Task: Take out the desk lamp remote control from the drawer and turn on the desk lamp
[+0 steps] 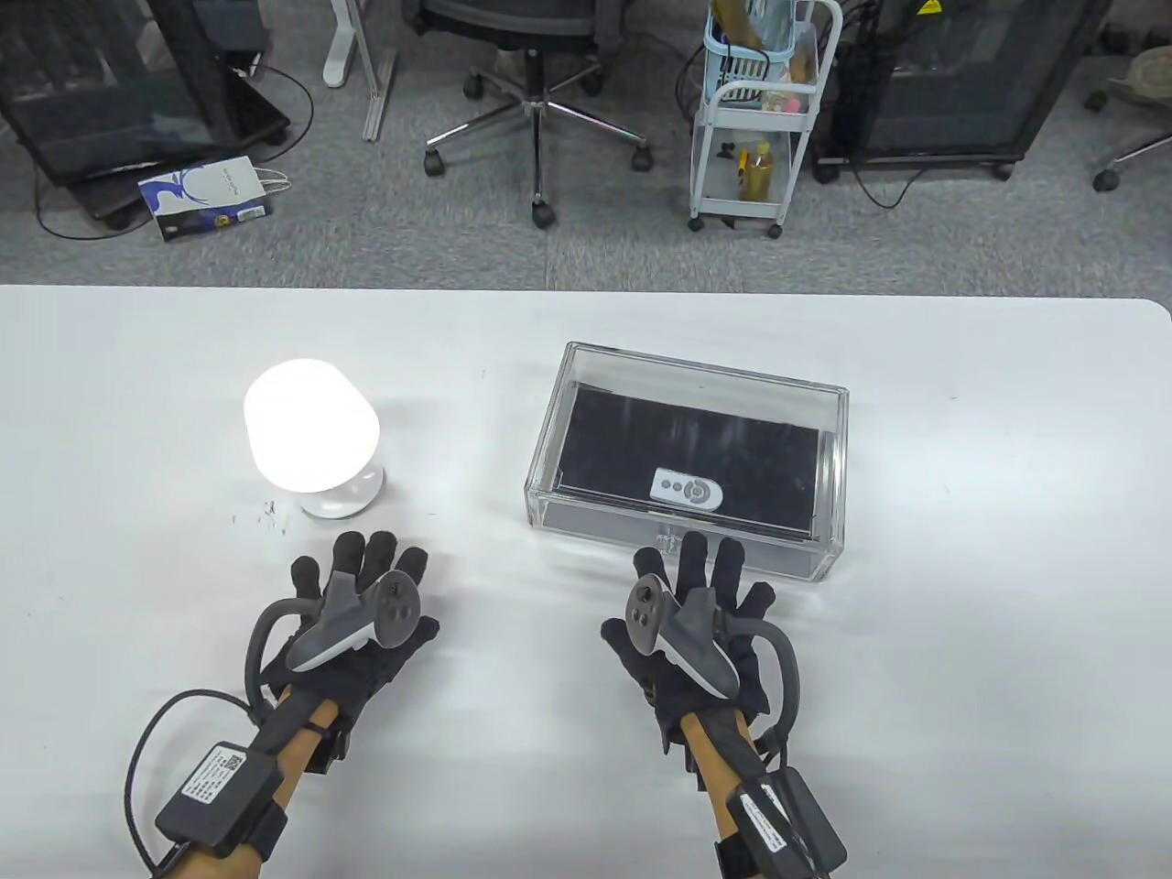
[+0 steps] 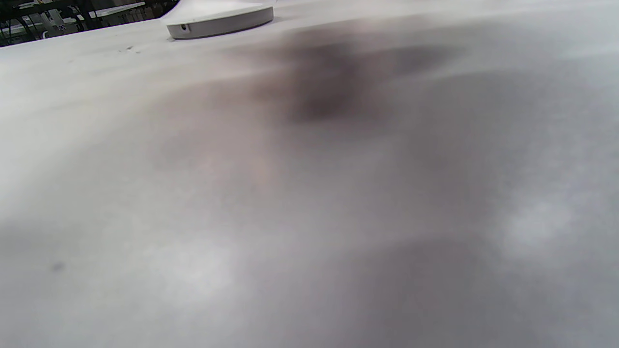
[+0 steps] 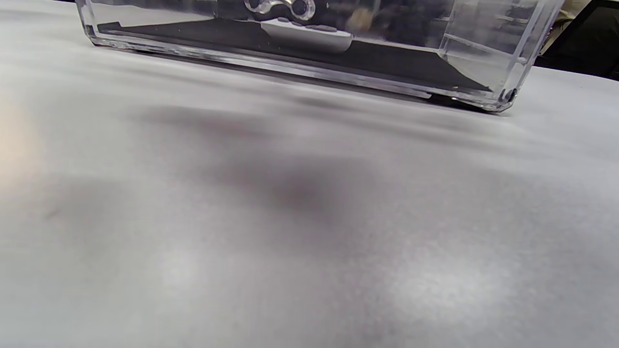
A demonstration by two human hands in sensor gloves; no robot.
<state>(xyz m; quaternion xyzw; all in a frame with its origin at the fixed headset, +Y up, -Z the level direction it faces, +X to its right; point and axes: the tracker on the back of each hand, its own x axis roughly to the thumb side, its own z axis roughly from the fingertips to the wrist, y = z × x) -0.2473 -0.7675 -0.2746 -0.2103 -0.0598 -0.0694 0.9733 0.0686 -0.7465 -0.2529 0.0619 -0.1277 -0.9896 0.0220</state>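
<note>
Here both hands lie flat on the white table [image 1: 586, 787] with the fingers spread, holding nothing. The left hand [image 1: 352, 613] rests just near the lit desk lamp [image 1: 311, 438], on the left. The right hand [image 1: 696, 623] rests just before the clear drawer box [image 1: 687, 458], its fingertips close to the front wall. The white remote control [image 1: 689, 489] lies inside the box on the black lining, near the front.

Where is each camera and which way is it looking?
Table view: up high, looking down at the table; left hand near the glowing lamp, right hand before the clear drawer box.
Left wrist view: low over the table, facing the lamp's base; no fingers show.
Right wrist view: low, facing the drawer box with the remote; no fingers.
Shared: the remote also shows from above.
</note>
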